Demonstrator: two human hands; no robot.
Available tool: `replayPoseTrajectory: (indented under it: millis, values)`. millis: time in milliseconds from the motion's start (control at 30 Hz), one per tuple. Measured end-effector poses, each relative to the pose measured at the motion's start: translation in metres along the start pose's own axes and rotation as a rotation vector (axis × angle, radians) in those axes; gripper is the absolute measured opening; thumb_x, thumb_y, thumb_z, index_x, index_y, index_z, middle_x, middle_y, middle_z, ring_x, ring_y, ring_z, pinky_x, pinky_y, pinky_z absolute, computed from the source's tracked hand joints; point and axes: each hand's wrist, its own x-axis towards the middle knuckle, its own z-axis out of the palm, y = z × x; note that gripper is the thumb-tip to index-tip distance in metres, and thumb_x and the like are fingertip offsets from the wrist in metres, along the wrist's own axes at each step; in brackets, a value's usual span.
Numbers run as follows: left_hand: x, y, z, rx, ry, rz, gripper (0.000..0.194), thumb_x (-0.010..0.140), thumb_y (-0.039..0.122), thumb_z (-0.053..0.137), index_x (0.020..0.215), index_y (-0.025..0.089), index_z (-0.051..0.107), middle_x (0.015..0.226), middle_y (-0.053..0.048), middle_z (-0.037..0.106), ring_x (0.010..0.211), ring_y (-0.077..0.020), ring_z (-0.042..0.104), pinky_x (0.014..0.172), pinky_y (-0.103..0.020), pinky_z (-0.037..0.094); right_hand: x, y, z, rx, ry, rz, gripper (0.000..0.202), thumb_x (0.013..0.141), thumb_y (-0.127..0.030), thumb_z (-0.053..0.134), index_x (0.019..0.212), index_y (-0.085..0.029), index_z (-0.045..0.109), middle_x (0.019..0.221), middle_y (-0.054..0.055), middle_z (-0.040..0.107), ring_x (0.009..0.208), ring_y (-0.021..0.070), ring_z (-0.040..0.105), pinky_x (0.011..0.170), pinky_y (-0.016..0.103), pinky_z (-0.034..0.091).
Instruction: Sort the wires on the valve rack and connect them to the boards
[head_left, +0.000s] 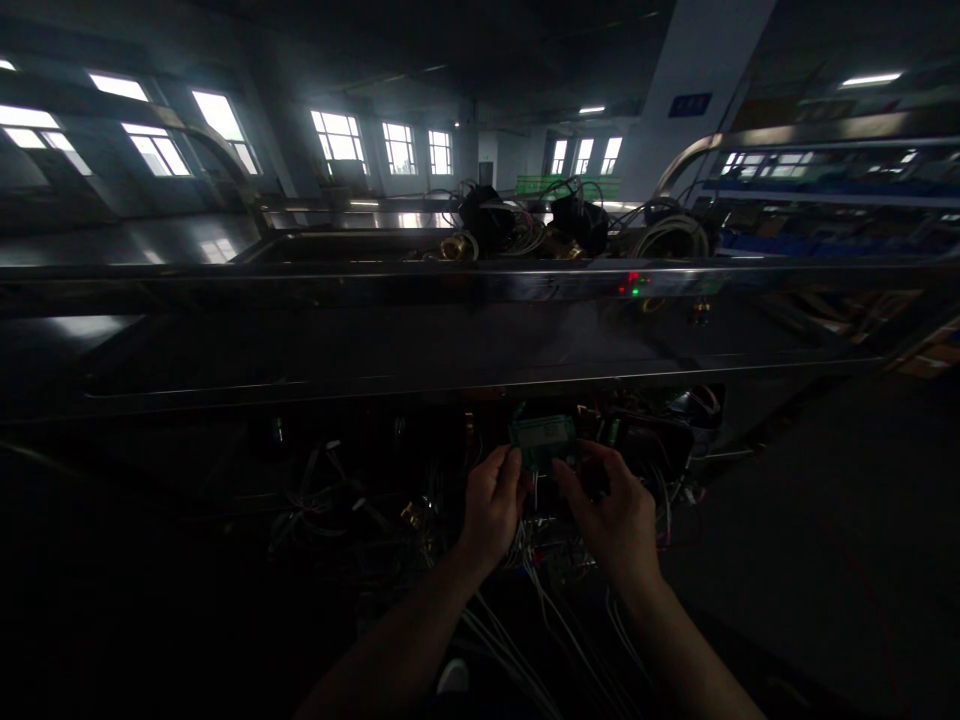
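Note:
A green circuit board with a grey display panel (544, 434) is held up between my two hands, below the cart's middle shelf. My left hand (493, 505) is closed on its left edge, thumb on the near side. At the right edge, my right hand (616, 510) grips it between thumb and fingers. Pale wires (534, 575) hang beneath the board and run down toward me. Around both hands lie dark parts, loose cables (319, 500) and a small brass fitting (409, 515), mostly lost in shadow.
A metal cart shelf (337, 345) spans the view just beyond my hands. On the top tier sit black units (487, 218) with brass fittings (454, 247) and coiled cable (675, 238). Curved metal handles (686, 160) rise at the sides. Windows line the far wall.

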Motion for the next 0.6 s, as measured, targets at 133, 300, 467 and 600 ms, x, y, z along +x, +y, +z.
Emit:
replayPoseTrajectory:
  millis: [133,300,467,600]
  values:
    - [0.001,0.001,0.000,0.010,-0.001,-0.009,0.047,0.072,0.063,0.055,0.070,0.016,0.052,0.053,0.006,0.044,0.038,-0.0035,0.032,0.035,-0.017,0.022,-0.001,-0.001,-0.001,-0.008,-0.012,-0.018,0.038,0.081,-0.047,0.055,0.098,-0.014,0.059,0.067,0.001,0.060,0.057,0.0135,0.057,0.056,0.025,0.048]
    - [-0.011,-0.005,-0.014,0.194,-0.068,-0.037,0.051,0.083,0.061,0.038,0.067,0.016,0.056,0.044,0.005,0.041,0.036,-0.0065,0.033,0.036,-0.020,0.022,-0.006,0.008,0.001,-0.029,-0.030,-0.022,0.044,0.082,-0.051,0.052,0.108,-0.016,0.059,0.074,0.003,0.063,0.062,0.0166,0.062,0.058,0.027,0.049]
    - [-0.037,-0.023,-0.048,0.276,0.004,-0.104,0.046,0.081,0.058,0.045,0.071,0.016,0.061,0.047,0.003,0.046,0.036,-0.0073,0.035,0.036,-0.021,0.022,0.003,0.019,0.009,-0.093,-0.036,-0.039,0.053,0.080,-0.064,0.047,0.103,-0.018,0.062,0.074,0.006,0.063,0.058,0.0198,0.060,0.049,0.030,0.045]
    - [-0.053,-0.023,-0.080,0.220,0.246,-0.125,0.044,0.078,0.056,0.047,0.080,0.014,0.061,0.054,0.003,0.050,0.036,-0.0055,0.032,0.038,-0.020,0.024,0.008,0.003,0.016,-0.114,0.055,-0.266,0.042,0.087,-0.055,0.044,0.094,-0.018,0.063,0.084,0.010,0.061,0.075,0.0232,0.060,0.064,0.035,0.048]
